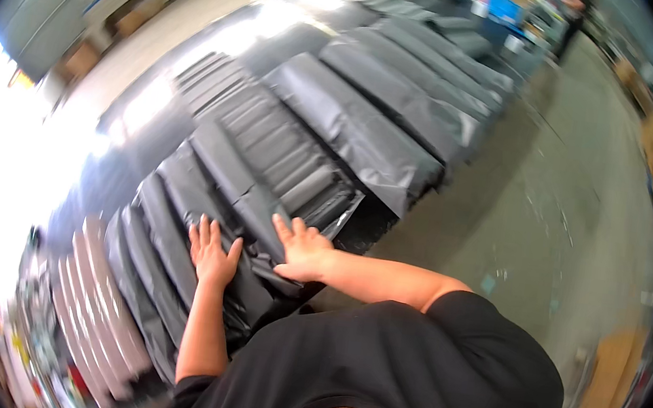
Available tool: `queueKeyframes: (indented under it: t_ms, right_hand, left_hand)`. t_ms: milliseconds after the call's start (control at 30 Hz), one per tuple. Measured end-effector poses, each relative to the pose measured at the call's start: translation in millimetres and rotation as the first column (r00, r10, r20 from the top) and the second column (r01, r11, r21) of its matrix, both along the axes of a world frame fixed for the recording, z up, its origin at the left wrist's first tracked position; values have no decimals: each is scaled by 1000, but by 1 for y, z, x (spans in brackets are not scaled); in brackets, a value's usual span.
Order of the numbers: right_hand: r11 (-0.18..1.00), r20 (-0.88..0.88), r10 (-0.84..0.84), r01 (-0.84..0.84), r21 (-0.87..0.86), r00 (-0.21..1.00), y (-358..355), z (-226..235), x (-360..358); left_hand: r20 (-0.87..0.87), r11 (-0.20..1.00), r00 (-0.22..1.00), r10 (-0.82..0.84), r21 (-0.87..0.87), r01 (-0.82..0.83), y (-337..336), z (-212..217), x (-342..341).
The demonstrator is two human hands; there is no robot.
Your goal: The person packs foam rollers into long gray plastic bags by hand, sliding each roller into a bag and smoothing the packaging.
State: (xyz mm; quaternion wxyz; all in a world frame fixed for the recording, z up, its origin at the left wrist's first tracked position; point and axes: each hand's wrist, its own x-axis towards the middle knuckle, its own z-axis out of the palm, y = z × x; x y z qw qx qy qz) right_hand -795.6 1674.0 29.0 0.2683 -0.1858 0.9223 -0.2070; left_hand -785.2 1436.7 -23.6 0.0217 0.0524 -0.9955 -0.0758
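While both hands lie flat with the fingers spread, neither grip closes on anything: the palms only press down on a long bundle wrapped in dark grey plastic film (238,230). The left hand (211,253) rests a little left of the middle in the lower half of the frame, with the fingers pointing up and slightly left. The right hand (303,252) lies just beside it, to the right, near the loose folded end of the wrapping at the front edge of the stack.

The bundle under the palms has its long axis running from the lower middle of the frame toward the upper left, so it stretches away from the hands. The hands stand across its near end, and the right hand is the nearer one to that end, while the left hand sits a bit further along the length.

More wrapped bundles (368,128) of the same kind lie side by side in a row that goes toward the upper right of the frame. At the lower left lies a set of lighter, shiny grey ribbed pieces (98,302). A bare concrete floor (554,207) fills the right side. The far upper right is too blurred to tell.
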Motion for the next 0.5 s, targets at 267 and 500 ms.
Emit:
queueKeyframes:
  t_ms: [267,500]
  right_hand:
    - [943,-403,-331,313,-111,853,62,-74,-150]
    - [811,-142,-582,585,-19,801,22,-53,-165]
  left_hand:
    - [-63,997,997,48,68,-43,84,18,-16]
    - [75,992,996,52,112,-60,139,20,-16]
